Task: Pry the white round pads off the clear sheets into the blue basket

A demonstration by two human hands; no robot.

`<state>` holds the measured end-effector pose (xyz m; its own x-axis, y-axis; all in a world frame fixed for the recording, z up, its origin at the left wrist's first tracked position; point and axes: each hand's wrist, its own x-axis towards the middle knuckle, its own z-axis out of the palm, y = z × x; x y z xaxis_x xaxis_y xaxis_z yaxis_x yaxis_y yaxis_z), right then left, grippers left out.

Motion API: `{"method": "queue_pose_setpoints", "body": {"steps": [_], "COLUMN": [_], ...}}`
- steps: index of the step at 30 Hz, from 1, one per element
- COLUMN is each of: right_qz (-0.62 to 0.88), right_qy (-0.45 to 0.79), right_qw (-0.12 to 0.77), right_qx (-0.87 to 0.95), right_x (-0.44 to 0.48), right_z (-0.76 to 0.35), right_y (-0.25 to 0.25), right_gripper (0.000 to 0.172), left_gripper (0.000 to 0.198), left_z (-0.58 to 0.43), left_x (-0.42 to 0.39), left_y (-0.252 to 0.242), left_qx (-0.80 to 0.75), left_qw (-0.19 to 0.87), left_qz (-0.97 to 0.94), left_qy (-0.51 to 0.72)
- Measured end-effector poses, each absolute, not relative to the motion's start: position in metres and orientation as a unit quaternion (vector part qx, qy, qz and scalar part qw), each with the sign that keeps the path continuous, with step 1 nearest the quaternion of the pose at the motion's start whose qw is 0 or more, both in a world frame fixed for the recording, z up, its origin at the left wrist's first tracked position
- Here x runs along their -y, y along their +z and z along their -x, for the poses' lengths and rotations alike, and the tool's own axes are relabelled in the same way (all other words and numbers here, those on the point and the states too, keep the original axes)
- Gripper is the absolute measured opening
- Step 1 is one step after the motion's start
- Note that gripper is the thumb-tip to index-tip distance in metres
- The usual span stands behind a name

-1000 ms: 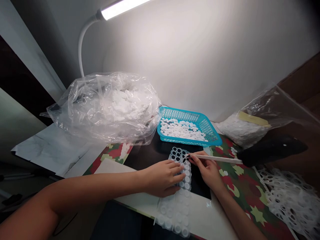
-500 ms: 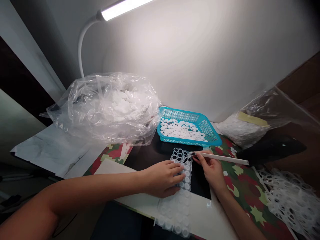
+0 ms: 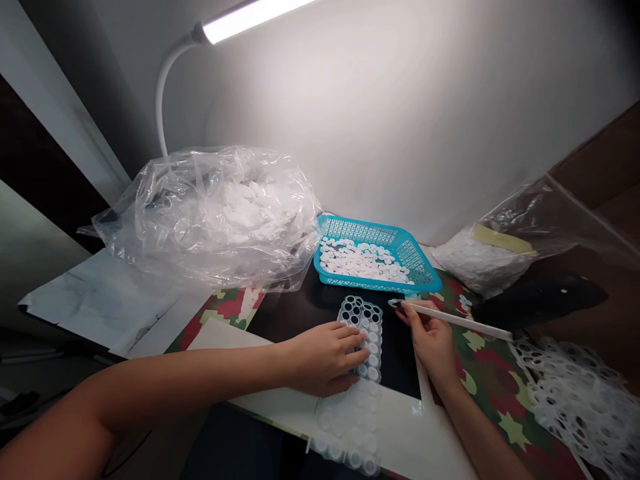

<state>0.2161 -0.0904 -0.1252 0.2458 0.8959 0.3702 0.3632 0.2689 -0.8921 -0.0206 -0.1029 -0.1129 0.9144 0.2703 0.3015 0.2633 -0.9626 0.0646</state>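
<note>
My left hand (image 3: pixel 327 357) lies with fingers stretched over a translucent sheet of round cells (image 3: pixel 373 343), pressing on its left side. Several cells at the sheet's far end show dark; those nearer me look filled with white discs. In my right hand (image 3: pixel 434 340), thumb and fingers pinch a long white stick-like tool (image 3: pixel 463 320). A small pale piece or loop shows at the tool's tip, too small to make out. That tip is just right of the sheet's far end, apart from it. A second translucent sheet (image 3: pixel 345 427) extends toward me below my left hand.
A blue basket (image 3: pixel 430 277) with white discs stands behind the sheet. Large clear bags (image 3: pixel 200 220) and a smaller bag of white pieces (image 3: pixel 485 260) flank it. Translucent ring scraps (image 3: pixel 585 400) heap at right. A lamp (image 3: pixel 255 20) shines above the black mat (image 3: pixel 285 313).
My right hand has drawn the tool's tip to the right, off the sheet's far end. The cells there are now uncovered. My left hand stays in place.
</note>
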Motion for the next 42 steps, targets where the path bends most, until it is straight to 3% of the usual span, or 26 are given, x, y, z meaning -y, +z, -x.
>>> {"method": "queue_pose_setpoints", "body": {"steps": [4, 10, 14, 27, 38, 42], "right_qz": [0.537, 0.423, 0.409, 0.43, 0.394, 0.396], "right_qy": [0.23, 0.189, 0.198, 0.274, 0.179, 0.193], "right_qw": [0.51, 0.33, 0.282, 0.266, 0.28, 0.277], "right_qx": [0.631, 0.822, 0.845, 0.818, 0.857, 0.854], "right_x": [0.095, 0.106, 0.108, 0.108, 0.107, 0.108], "right_z": [-0.215, -0.208, -0.206, -0.217, -0.21, -0.211], "right_y": [-0.124, -0.114, -0.108, -0.11, -0.108, -0.107], "right_gripper": [0.018, 0.02, 0.021, 0.016, 0.024, 0.02], "left_gripper": [0.044, 0.043, 0.043, 0.043, 0.042, 0.043], "left_z": [0.021, 0.02, 0.02, 0.02, 0.02, 0.02], "left_x": [0.102, 0.102, 0.103, 0.103, 0.103, 0.103], "left_y": [-0.113, -0.113, -0.113, -0.113, -0.112, -0.111], "left_qx": [-0.137, -0.136, -0.134, -0.139, -0.137, -0.141], "left_qw": [0.012, 0.014, 0.015, 0.011, 0.016, 0.012], "left_qz": [-0.978, -0.977, -0.977, -0.976, -0.977, -0.978], "left_qy": [0.155, 0.162, 0.166, 0.169, 0.163, 0.154]}}
